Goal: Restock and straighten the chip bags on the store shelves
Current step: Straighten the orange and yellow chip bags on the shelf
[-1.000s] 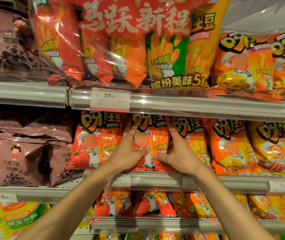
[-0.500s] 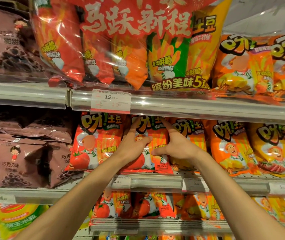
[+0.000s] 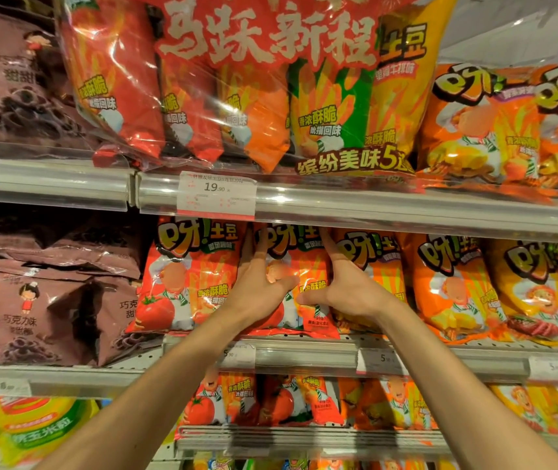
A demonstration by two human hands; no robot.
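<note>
Both hands frame the red bag that stands on the middle shelf, just right of the 19.90 price tag and one row below it. The left hand lies along the bag's left edge and the right hand along its right edge. On each, the fingers are straight and reach up toward the bag's top while the thumb presses across its front, so each grip is apart and flat against the bag, not clamped on it. This looks like squaring the bag upright and setting it flush with its neighbours.

The bag's logo reads 呀!土豆, with 香浓酥脆 lower down. A like bag with a tomato picture stands below the tag, touching the held one. Above the tag, a multipack carries 马跃新程 and 缤纷美味5. Left of the tag, brown bags read 巧克力味.
</note>
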